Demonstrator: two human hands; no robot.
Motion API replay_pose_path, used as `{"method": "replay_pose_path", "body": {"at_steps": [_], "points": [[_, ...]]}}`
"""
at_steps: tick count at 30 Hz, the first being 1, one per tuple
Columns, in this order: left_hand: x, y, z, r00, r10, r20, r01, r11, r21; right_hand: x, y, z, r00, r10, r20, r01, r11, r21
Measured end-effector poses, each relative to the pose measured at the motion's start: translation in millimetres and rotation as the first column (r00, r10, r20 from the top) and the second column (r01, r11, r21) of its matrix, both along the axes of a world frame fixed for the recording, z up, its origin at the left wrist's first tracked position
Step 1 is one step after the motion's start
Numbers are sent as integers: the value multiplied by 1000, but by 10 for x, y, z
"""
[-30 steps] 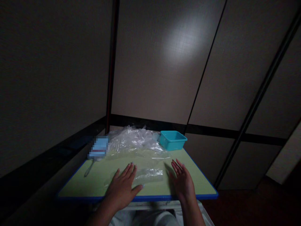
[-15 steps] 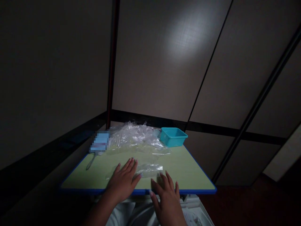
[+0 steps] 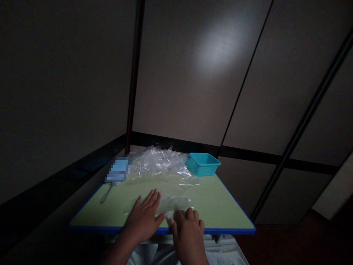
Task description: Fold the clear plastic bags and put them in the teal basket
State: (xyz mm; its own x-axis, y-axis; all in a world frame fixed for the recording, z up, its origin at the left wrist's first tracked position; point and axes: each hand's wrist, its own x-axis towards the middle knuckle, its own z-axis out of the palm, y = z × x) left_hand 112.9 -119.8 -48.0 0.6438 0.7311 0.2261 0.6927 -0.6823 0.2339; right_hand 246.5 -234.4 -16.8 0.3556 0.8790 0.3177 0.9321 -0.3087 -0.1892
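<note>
A clear plastic bag [image 3: 175, 201] lies flat near the front of the light green table [image 3: 217, 213]. My left hand [image 3: 145, 217] rests on the left part of this bag, fingers stretched out and pressed down. At its lower right edge is my right hand [image 3: 189, 232], with bent fingers on the table side and the thumb held apart from them. Its fingertips are partly hidden, and I see nothing gripped in it. Behind both hands, a crumpled heap of clear plastic bags [image 3: 160, 162] spreads across the back of the table.
A turquoise plastic basket [image 3: 205, 169] stands at the back right. On the left lies a blurred-out blue item [image 3: 118, 170] with a grey cord loop [image 3: 107, 193]. Panelled walls [image 3: 179, 92] close in behind and left. A white drawer or tray [image 3: 224, 254] shows below the table's blue edge.
My right hand has shifted slightly left, and its fingers have bent from spread to curled. The bag looks flatter. My left hand stays in place on it.
</note>
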Motion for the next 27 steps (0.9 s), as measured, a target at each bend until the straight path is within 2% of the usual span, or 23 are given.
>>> {"method": "replay_pose_path", "body": {"at_steps": [7,11,15,18,20,22,25,27], "points": [[4,16,-20,1000,6,8,-6,1000,-13,34,100,-85,999,6,-48,-8,1000,-30],[9,20,-11,1000,6,-11,-6,1000,-13,91,161,-109,981,121,-152,-134,988,-76],[11,17,12,999,5,-31,-5,1000,-6,100,272,-66,929,238,-283,-239,971,31],[6,18,19,998,-1,-58,1,1000,-10,73,431,-73,850,236,-470,-166,968,186],[4,19,25,998,-5,-70,5,1000,-7,47,554,-103,740,258,-621,-73,949,307],[6,17,35,997,-6,-74,6,1000,-7,25,672,-142,579,324,-748,12,914,406],[17,1,55,998,2,-69,-3,1000,-17,6,824,-197,265,438,-859,139,864,484],[24,-18,71,998,14,-66,-15,1000,-17,-1,901,-229,51,508,-860,220,834,506]]}}
